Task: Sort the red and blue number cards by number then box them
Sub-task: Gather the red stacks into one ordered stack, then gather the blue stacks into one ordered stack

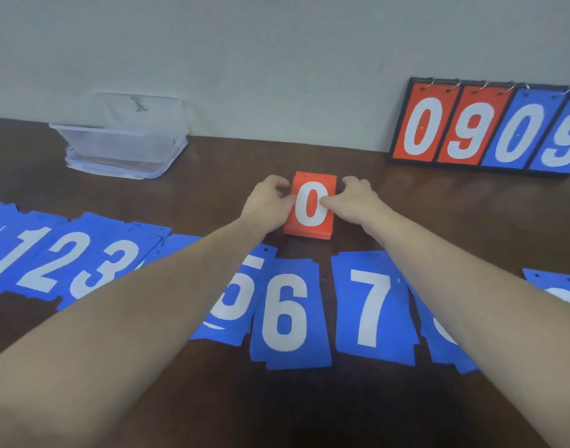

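The left hand [269, 197] and right hand [354, 197] are pinching the sides of a thick rectangular red card stack [311, 218], topped "0", lying on the dark table [212, 163]. Flat blue cards [288, 318] are lying nearer; a clear plastic box [122, 147] is standing far left.

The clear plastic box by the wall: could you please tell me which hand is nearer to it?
Left. The left hand grips the red card stack's left edge, on the box's side; the right hand holds the stack's far edge, farther away.
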